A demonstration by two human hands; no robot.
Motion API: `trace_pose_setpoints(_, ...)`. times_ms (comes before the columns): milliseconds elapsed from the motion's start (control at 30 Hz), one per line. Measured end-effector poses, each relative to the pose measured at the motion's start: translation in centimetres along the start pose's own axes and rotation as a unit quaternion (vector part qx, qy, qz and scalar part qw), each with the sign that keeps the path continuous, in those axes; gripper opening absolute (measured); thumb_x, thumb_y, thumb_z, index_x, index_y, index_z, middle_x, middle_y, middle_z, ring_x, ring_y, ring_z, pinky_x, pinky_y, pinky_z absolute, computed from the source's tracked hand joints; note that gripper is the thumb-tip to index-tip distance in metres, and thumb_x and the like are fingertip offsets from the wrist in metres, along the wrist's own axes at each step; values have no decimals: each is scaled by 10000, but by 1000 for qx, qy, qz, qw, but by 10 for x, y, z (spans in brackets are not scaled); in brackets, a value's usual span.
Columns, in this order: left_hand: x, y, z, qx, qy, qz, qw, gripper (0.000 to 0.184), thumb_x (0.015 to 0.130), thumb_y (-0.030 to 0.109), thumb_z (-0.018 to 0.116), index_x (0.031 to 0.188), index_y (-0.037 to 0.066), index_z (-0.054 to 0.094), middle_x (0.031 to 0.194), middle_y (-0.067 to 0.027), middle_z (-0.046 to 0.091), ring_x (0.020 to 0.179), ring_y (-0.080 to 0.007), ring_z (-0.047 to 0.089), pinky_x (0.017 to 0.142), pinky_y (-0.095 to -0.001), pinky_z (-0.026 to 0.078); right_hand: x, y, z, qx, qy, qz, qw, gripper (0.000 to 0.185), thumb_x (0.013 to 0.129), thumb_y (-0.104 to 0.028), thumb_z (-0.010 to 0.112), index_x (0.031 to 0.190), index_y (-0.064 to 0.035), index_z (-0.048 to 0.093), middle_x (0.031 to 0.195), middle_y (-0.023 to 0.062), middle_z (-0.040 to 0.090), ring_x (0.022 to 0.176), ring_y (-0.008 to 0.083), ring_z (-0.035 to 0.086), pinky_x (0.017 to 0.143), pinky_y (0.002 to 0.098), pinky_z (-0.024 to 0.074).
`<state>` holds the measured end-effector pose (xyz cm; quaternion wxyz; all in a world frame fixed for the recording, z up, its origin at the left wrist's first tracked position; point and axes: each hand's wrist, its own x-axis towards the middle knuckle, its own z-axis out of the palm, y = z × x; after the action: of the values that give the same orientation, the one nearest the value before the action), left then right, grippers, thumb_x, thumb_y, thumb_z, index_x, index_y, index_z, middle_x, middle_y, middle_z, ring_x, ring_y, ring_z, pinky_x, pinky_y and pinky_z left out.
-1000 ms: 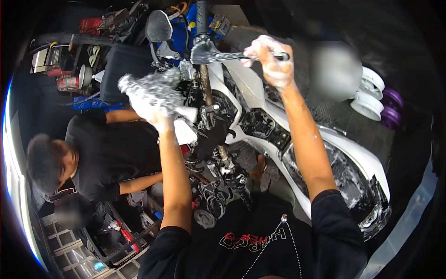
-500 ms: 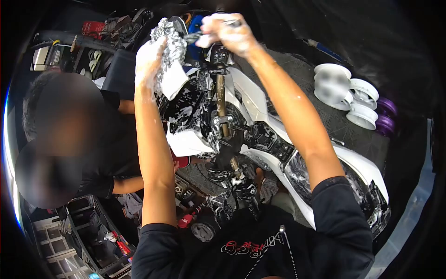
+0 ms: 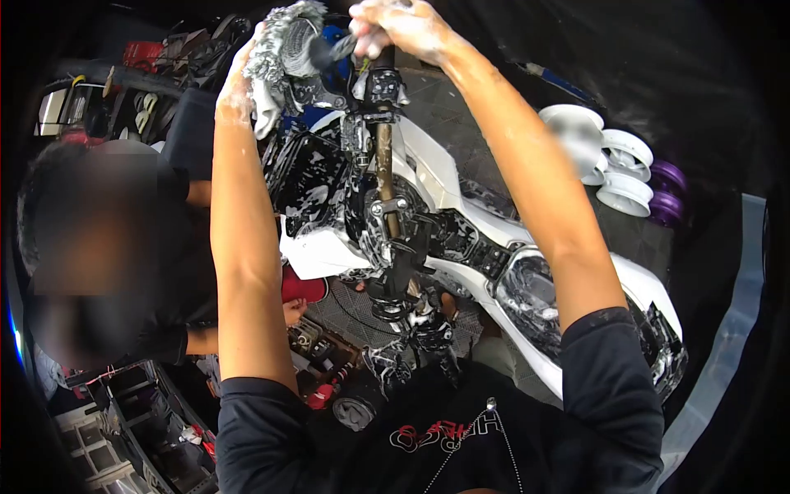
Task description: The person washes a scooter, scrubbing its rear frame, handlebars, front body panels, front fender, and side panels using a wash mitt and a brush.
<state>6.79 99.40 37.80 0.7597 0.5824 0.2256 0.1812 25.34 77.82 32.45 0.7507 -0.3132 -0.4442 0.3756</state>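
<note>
1. reaching well forward over a soapy motorcycle (image 3: 432,169) is seen from the wearer's head, with two bare, lathered hands raised to the top of the view.
2. in the left hand (image 3: 237,86) a shaggy, foamy mitt (image 3: 265,58) is gripped; whether any fingers are tucked inside it cannot be told. in the curled right hand (image 3: 403,29) a dark brush (image 3: 341,51) is held by its handle.
3. compared with one second ago, both tools have been moved: the brush was then held by the handlebar grip (image 3: 384,62), and the mitt over the machine's front. now both have been brought to the side mirror (image 3: 300,49), with the mitt around its outer edge and the brush head at its inner side.
4. from this, the scrubbing seems to be centred on that one mirror; the black front parts (image 3: 304,177) are streaked with foam.
5. on the left, movement is limited by another person (image 3: 185,263), whose hand (image 3: 294,311) is seen beside a red object (image 3: 304,286).
6. on the right, more room seems to be offered: dark floor (image 3: 634,235) is shown beside the machine, edged by white rims (image 3: 623,196) and purple rims (image 3: 671,181).
</note>
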Motion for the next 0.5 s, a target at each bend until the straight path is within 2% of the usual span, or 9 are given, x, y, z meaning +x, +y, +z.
trace_pose_setpoints(67, -5, 7, -10, 30, -98, -107, 989, 329, 944, 344, 657, 1118, 65, 671, 930, -10, 715, 753, -116, 672, 652, -268, 547, -2, -17, -2, -78, 12, 36, 996, 290, 955, -230, 588, 789, -7, 668, 669, 98, 655, 531, 174, 644, 483, 283, 521)
trace_pose_setpoints(133, -19, -9, 2, 116, 14, 1, 993, 313, 900, 257, 707, 1131, 48, 679, 951, -28, 712, 759, -123, 672, 677, -260, 539, -9, -38, 13, -171, -51, 108, 978, 329, 952, -216, 570, 699, -18, 641, 623, 82, 630, 477, 159, 609, 441, 284, 485)
trace_pose_setpoints(200, -51, -6, 32, 189, 53, 26, 980, 294, 889, 207, 707, 1122, 29, 686, 976, -35, 713, 787, -130, 673, 701, -261, 532, -14, -73, 36, -295, 25, 106, 949, 365, 936, -224, 576, 637, -22, 624, 587, 73, 624, 465, 157, 603, 432, 289, 475)
trace_pose_setpoints(267, -66, -16, 37, 215, 100, 31, 971, 291, 888, 192, 699, 1126, 25, 693, 985, -34, 714, 807, -128, 673, 703, -260, 525, 24, -4, 4, -625, 21, -230, 746, 354, 937, -251, 592, 659, -39, 647, 613, 72, 649, 487, 147, 610, 443, 278, 476)
trace_pose_setpoints(300, -73, -21, 39, 228, 122, 35, 965, 290, 888, 185, 695, 1128, 23, 696, 990, -33, 714, 817, -126, 673, 705, -259, 522, 12, -14, 6, -407, 5, -97, 908, 334, 937, -262, 604, 690, -45, 662, 632, 70, 657, 500, 140, 610, 446, 272, 472)
trace_pose_setpoints(333, -82, -29, 40, 237, 149, 60, 958, 336, 883, 190, 684, 1149, -16, 689, 966, -70, 716, 836, -146, 668, 723, -290, 520, -7, -26, 9, -151, -13, 45, 987, 315, 937, -273, 616, 721, -51, 676, 650, 69, 665, 513, 134, 610, 449, 266, 467)
trace_pose_setpoints(400, -82, -58, -16, 448, 157, 184, 861, 358, 897, 225, 648, 1129, -44, 692, 961, -129, 720, 846, -191, 670, 764, -326, 519, -47, -53, 6, -121, 52, 27, 991, 301, 945, -276, 637, 814, -8, 679, 666, 68, 655, 531, 135, 608, 453, 246, 451)
trace_pose_setpoints(433, -105, -57, 2, 492, 176, 207, 827, 367, 918, 258, 602, 1083, -55, 699, 959, -179, 720, 865, -233, 675, 790, -355, 510, -72, -63, 3, 52, 38, -8, 998, 320, 951, -286, 642, 810, 0, 666, 687, 84, 643, 525, 154, 597, 448, 256, 432)
trace_pose_setpoints(500, -145, -64, 7, 506, 137, 210, 825, 331, 928, 251, 597, 1015, -48, 709, 911, -135, 721, 819, -204, 652, 755, -350, 499, -110, -64, -16, 53, -25, -27, 998, 309, 955, -279, 631, 824, 0, 652, 704, 100, 627, 570, 185, 599, 488, 264, 425)
